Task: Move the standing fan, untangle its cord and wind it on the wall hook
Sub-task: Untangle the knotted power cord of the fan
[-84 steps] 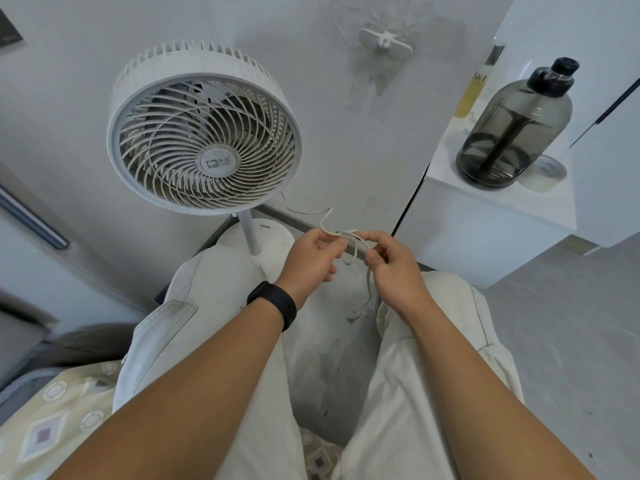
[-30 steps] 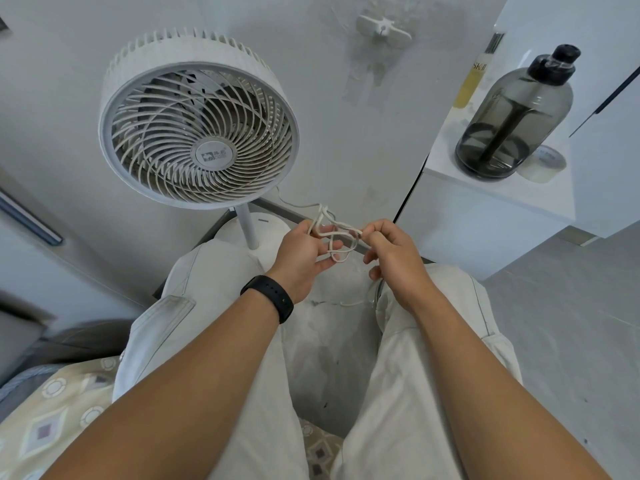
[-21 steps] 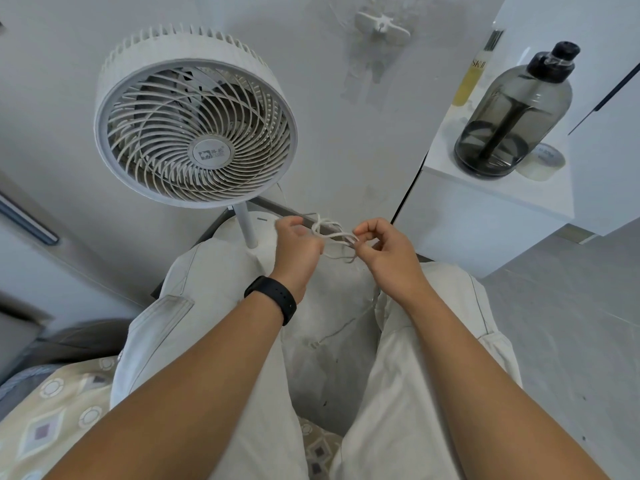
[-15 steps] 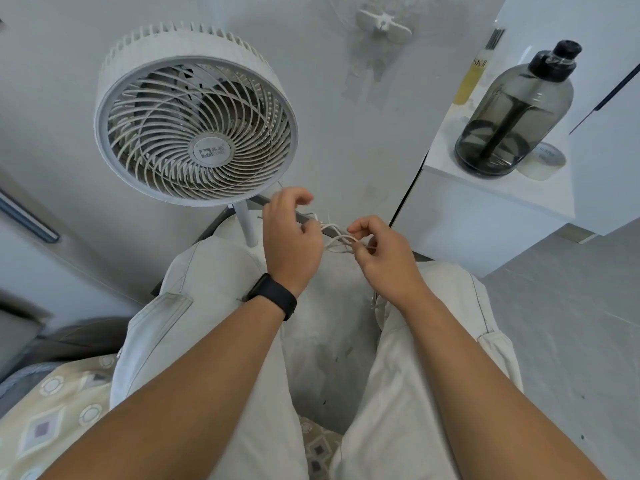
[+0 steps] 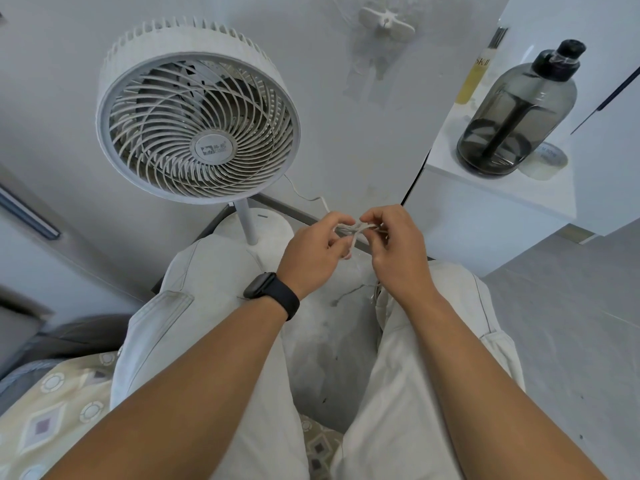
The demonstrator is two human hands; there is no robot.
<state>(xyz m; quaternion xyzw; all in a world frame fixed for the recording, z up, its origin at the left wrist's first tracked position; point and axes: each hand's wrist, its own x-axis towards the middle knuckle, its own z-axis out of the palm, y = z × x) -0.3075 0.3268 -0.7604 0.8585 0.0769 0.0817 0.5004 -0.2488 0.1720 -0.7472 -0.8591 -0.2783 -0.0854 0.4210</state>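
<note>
One fan [image 5: 197,126], one cord [image 5: 353,230], one wall hook [image 5: 386,24] (two bottles [image 5: 516,109]).

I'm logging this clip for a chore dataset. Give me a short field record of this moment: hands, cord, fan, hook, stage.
left hand: pinching the knotted cord
right hand: pinching the same tangle
cord: white, bunched between both hands, one strand trailing back toward the fan
fan: upright by the wall
wall hook: bare, no cord on it
stage: untangling, winding not yet begun
</note>
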